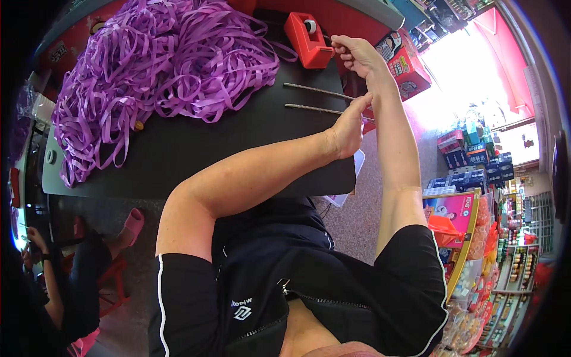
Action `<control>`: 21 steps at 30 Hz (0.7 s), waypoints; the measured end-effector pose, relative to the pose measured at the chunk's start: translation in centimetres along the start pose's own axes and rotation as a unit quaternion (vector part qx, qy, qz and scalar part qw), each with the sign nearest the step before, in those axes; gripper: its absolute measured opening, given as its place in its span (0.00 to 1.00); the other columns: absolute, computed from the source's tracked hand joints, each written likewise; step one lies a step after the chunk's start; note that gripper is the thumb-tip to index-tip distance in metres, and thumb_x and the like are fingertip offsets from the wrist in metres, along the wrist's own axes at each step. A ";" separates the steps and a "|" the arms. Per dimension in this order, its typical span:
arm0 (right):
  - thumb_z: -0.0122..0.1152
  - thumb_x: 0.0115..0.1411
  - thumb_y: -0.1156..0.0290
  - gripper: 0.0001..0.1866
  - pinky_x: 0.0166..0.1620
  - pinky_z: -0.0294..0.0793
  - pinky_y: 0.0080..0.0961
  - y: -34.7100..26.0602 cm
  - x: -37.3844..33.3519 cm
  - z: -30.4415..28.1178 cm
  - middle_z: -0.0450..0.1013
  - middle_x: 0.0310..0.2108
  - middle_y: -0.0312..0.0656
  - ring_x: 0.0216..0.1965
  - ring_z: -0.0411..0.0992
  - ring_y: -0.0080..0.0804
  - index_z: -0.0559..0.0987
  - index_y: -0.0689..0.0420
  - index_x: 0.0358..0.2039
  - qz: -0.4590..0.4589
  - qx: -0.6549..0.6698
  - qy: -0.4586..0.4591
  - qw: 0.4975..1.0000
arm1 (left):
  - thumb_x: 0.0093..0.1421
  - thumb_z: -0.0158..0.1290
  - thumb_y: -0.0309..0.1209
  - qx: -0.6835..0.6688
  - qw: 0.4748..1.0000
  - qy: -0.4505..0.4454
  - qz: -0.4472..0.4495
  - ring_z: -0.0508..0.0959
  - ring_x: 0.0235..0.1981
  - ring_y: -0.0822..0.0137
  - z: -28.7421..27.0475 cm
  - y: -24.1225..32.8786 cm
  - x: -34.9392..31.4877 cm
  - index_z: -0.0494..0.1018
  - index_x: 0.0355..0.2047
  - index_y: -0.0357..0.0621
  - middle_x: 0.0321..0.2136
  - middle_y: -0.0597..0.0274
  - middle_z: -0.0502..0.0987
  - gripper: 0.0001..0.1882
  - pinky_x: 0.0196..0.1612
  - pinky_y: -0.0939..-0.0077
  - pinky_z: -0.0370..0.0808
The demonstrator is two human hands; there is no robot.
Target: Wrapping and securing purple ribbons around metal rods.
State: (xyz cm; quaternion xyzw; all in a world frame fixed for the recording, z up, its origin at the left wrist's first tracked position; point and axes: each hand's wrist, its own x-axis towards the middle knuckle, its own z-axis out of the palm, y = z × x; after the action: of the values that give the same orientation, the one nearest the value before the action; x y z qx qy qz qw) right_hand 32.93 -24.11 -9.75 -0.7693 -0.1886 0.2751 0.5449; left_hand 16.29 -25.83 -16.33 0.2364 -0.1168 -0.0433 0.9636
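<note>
Head view: 2 thin silvery rods (314, 109) gleaming
Rods: extending leftward beside left hand (350, 130)
Right hand (358, 55): curling; can't tell either grip

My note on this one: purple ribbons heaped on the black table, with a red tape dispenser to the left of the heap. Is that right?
Not quite: the red tape dispenser is to the right of the heap, as the head view shows. The purple ribbons are indeed heaped on the black table.
</note>
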 end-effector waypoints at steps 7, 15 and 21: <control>0.61 0.54 0.59 0.11 0.20 0.47 0.13 0.9 -2.0 0.2 0.63 0.18 0.23 0.17 0.53 0.11 0.77 0.53 0.25 0.025 -0.027 0.005 0.999 | 0.59 0.45 0.56 0.013 0.999 0.025 -0.027 0.39 0.67 0.66 -0.7 -0.5 0.7 0.46 0.66 0.51 0.66 0.68 0.46 0.41 0.65 0.63 0.31; 0.61 0.56 0.58 0.11 0.21 0.49 0.13 3.0 -2.0 1.0 0.64 0.20 0.23 0.17 0.55 0.11 0.76 0.51 0.26 0.015 0.023 0.020 0.999 | 0.60 0.47 0.50 -0.005 0.990 0.138 -0.017 0.66 0.49 0.71 0.1 -1.3 1.1 0.58 0.58 0.54 0.48 0.69 0.67 0.29 0.53 0.73 0.59; 0.61 0.57 0.59 0.09 0.21 0.50 0.11 3.8 -2.2 1.1 0.67 0.21 0.23 0.19 0.56 0.09 0.76 0.49 0.27 -0.014 0.030 0.022 0.999 | 0.62 0.44 0.52 -0.044 0.996 0.070 -0.021 0.67 0.54 0.66 -0.3 -1.4 1.1 0.57 0.58 0.43 0.52 0.60 0.67 0.32 0.59 0.68 0.58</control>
State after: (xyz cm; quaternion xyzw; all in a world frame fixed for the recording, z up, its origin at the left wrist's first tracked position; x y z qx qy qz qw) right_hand 30.49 -25.90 -13.12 -0.7561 -0.1785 0.2558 0.5753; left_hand 17.41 -27.06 -17.00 0.1987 -0.0424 -0.0518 0.9778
